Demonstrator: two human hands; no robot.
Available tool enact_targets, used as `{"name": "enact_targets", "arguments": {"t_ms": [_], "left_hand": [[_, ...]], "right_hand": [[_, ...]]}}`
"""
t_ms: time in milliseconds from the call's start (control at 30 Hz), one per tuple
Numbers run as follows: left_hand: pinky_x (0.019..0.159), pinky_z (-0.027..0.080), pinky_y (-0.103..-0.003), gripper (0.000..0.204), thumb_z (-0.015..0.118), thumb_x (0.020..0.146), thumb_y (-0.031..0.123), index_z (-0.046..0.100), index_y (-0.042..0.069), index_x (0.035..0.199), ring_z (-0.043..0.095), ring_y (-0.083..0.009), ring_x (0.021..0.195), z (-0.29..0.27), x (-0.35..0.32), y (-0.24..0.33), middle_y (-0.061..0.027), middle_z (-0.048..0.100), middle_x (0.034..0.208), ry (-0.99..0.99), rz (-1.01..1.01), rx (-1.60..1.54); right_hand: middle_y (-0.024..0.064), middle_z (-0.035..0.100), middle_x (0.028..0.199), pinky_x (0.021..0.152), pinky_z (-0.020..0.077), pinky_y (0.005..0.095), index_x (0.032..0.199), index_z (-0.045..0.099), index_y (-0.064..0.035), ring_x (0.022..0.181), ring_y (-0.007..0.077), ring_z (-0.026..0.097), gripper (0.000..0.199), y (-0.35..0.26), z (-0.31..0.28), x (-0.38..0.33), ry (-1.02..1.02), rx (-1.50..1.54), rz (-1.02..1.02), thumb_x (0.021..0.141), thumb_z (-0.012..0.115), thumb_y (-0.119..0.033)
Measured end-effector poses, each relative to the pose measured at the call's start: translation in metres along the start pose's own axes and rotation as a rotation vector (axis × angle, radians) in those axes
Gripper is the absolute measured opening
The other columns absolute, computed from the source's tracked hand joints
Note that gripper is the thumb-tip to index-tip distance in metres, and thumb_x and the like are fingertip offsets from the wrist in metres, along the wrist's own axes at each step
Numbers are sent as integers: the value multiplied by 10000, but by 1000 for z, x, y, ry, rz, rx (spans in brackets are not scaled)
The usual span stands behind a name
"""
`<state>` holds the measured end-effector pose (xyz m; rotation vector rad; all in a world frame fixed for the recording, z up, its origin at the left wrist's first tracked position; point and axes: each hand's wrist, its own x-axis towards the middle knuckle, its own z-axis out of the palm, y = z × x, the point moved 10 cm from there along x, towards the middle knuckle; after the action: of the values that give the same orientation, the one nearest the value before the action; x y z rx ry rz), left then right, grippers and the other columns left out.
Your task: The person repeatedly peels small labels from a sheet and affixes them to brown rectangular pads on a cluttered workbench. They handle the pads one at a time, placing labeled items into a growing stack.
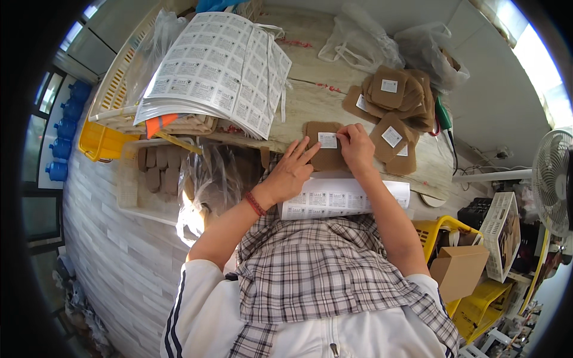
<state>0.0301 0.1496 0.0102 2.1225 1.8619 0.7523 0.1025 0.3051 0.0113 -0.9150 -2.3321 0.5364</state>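
A brown square cloth pad [327,160] with rounded corners lies on the table in front of me, a small white label sticker [327,141] on its upper part. My right hand [357,149] pinches at the sticker's right edge, thumb and finger closed together. My left hand [290,170] rests at the pad's left side, fingers stretched out and apart, holding nothing. Between my forearms and lap lies a curling sheet of printed labels [325,200]. To the right are two labelled pads [391,137], overlapping, and behind them a pile of similar brown pads [403,95].
A thick stack of label sheets [209,62] covers a yellow basket [116,89] at the far left. Clear plastic bags [364,39] lie at the back. Green-handled tool [442,113] stands right of the pile. A white crate [134,200] sits lower left; a fan [550,182] is right.
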Motion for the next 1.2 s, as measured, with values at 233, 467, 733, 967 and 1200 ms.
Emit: {"name": "enact_targets", "arguments": {"t_ms": [233, 467, 733, 967, 1200], "left_hand": [[1234, 163, -541, 142, 579, 865, 48, 596, -22, 743, 214, -446, 1487, 2, -3, -2, -222, 348, 1568, 17, 20, -19], [1236, 163, -531, 136, 607, 863, 66, 602, -25, 762, 204, -444, 1492, 2, -2, -2, -244, 333, 1569, 31, 27, -35], [1225, 183, -538, 138, 669, 843, 78, 605, -24, 776, 203, -428, 1496, 3, -3, -4, -244, 306, 1580, 19, 17, -7], [1225, 186, -528, 124, 653, 854, 85, 612, -16, 794, 228, -425, 1489, 4, -5, -9, -275, 315, 1564, 36, 10, -17], [1233, 170, -510, 130, 600, 896, 102, 604, -1, 817, 225, -398, 1497, 0, -1, -5, -253, 350, 1552, 17, -17, -19]], "right_hand": [[77, 622, 908, 709, 518, 432, 901, 670, -106, 833, 320, 641, 77, -1, -1, 0, -6, 30, 42, 854, 713, -151], [78, 620, 911, 704, 515, 432, 906, 682, -109, 831, 322, 643, 87, 16, 5, -5, 52, 13, 34, 847, 724, -157], [77, 628, 916, 711, 513, 412, 925, 657, -110, 829, 318, 646, 90, 7, 3, -4, 24, 7, 17, 861, 711, -142], [81, 616, 919, 726, 500, 400, 907, 614, -84, 832, 308, 627, 67, 21, -34, -2, 160, 198, 99, 884, 677, -89], [92, 653, 1053, 791, 521, 378, 1136, 627, -79, 914, 263, 659, 201, 98, -152, -5, 335, -95, 287, 947, 639, -145]]}}
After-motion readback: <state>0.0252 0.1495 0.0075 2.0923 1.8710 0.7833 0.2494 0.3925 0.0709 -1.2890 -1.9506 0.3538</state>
